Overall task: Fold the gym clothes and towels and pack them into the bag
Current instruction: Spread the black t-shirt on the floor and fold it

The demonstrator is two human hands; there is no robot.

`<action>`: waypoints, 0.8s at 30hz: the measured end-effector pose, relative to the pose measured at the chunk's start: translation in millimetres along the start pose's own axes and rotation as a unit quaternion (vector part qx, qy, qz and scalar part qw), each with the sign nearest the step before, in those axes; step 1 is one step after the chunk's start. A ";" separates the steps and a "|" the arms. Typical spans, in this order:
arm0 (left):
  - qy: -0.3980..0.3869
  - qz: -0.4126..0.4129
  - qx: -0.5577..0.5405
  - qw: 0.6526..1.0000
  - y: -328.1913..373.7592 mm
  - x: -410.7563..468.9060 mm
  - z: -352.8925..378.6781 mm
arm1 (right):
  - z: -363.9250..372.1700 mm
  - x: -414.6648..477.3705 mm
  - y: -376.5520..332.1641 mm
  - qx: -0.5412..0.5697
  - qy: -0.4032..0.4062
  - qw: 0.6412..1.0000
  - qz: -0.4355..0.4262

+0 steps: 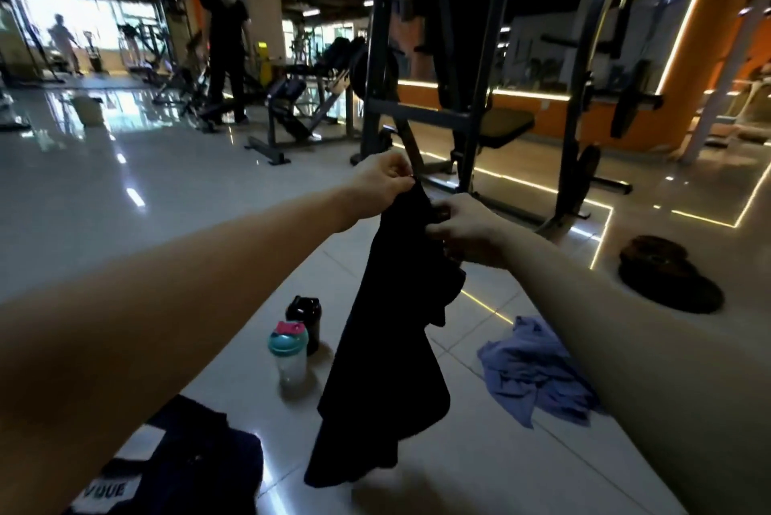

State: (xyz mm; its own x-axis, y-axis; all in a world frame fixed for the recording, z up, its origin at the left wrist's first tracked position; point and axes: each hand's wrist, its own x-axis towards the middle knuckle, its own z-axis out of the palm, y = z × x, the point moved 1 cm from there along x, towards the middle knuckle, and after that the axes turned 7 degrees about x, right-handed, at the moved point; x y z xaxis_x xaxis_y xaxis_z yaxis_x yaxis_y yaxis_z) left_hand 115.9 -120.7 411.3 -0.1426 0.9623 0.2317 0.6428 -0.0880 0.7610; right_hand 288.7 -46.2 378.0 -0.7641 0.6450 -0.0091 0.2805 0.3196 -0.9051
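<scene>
The black garment (392, 347) is held up in the middle of the scene, above the tiled floor (167, 197). It is suspended from its top edge by 2 hands. The highest point of the fabric is pinched by the left hand (381, 181) between thumb and curled fingers. The right hand (469, 231) is placed just beside it, slightly lower and nearer, with its fingers curled into the fabric. The part gripped there is hidden by folds.

The raised hold is judged to let the fabric hang out under its own weight, so that an edge or seam can be found before folding. Because the 2 grips are close together, the garment is not spread out and hangs as a narrow, bunched drape.

Its long axis is near vertical, with the top at the hands and the hem pointing down and slightly to the near left. Whether the hem touches the floor cannot be told.

A blue cloth (538, 372) lies crumpled on the floor to the right. 2 bottles (292, 352) stand to the left. A navy item (196, 460) lies at the near left. Whether it is bag or clothing cannot be told.
</scene>
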 end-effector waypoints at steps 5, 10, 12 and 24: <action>0.089 -0.007 0.043 0.995 37.1 -18.5 -37.9 | -23.5 -28.5 -63.3 0.018 0.050 0.998 -0.012; 0.139 -0.005 0.067 0.988 58.7 -39.7 -58.9 | -26.5 -39.7 -109.0 -0.078 0.106 0.991 -0.022; 0.147 -0.010 0.072 0.987 64.7 -46.5 -63.7 | -24.7 -43.6 -119.8 -0.091 0.114 0.989 -0.029; 0.122 -0.029 0.093 0.988 77.4 -74.6 -67.9 | -16.0 -61.9 -130.9 -0.085 0.127 0.988 -0.033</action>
State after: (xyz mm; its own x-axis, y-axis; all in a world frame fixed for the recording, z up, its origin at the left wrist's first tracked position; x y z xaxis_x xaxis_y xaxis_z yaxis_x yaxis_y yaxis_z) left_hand 125.2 -216.8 494.0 -0.3467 0.8712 0.3477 0.7520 0.0366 0.6582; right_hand 308.6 -116.9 503.8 -0.6203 0.7650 0.1736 0.3446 0.4645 -0.8157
